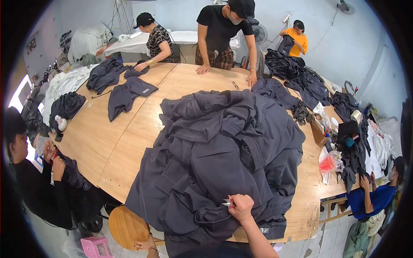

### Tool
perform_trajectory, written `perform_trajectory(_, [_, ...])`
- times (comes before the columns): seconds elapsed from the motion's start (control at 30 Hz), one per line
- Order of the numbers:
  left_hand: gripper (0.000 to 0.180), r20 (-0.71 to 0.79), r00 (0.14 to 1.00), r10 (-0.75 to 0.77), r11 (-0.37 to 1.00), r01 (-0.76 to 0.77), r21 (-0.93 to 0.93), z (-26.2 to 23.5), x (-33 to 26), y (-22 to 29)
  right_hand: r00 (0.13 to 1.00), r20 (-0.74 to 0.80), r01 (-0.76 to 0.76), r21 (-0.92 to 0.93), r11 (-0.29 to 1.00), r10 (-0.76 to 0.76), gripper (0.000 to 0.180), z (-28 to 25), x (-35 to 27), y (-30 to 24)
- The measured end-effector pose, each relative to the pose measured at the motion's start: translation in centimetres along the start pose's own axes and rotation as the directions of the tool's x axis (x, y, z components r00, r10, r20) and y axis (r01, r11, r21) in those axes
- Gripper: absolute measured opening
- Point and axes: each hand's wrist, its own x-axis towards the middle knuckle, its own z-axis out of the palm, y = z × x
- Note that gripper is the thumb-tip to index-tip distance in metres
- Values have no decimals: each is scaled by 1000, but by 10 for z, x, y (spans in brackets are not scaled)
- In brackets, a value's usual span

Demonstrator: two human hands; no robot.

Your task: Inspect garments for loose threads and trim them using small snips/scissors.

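Observation:
A large heap of dark grey garments (215,150) with elastic cuffs covers the near middle of the wooden table. My right hand (241,207) is closed at the heap's near side, with the small metal blades of thread snips (227,203) poking out of the fist. Low in the picture, my left hand (146,245) grips the near edge of a round wooden stool (127,225) left of the heap. Part of that hand is cut off by the picture's lower edge.
Several people work around the table (129,142), handling dark garments. A pink plastic stool (95,247) stands on the floor at lower left. At the right are a cup of red drink (329,162), a cardboard box (318,131) and more dark clothes (297,77).

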Motion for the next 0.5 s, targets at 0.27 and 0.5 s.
perform_trajectory(0.27, [83, 441, 775, -453, 318, 602, -732, 41, 35, -11, 1000, 9, 8, 2, 1000, -8, 19, -2, 2, -3])
perform_trajectory(0.5, [43, 760, 644, -86, 40, 765, -643, 64, 71, -27, 1000, -8, -10, -5, 1000, 10, 21, -1, -1, 1])
